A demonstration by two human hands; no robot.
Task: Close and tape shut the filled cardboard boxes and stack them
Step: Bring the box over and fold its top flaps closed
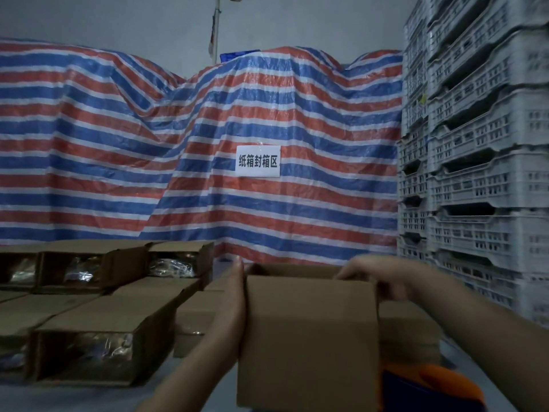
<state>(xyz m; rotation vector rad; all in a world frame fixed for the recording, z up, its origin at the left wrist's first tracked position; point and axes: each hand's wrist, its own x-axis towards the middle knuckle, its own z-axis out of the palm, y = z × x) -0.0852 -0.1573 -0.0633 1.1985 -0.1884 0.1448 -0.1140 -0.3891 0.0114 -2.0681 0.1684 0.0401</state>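
The left hand is pressing flat, fingers straight, against the left wall of the cardboard box, steadying it. The right hand is curling over the far top edge, gripping it, probably to bring a flap down. Open filled boxes are waiting at left; an orange tape dispenser is lying just beside the box, ready.

Brown cardboard boxes, red-blue-white striped tarpaulin, grey crates.
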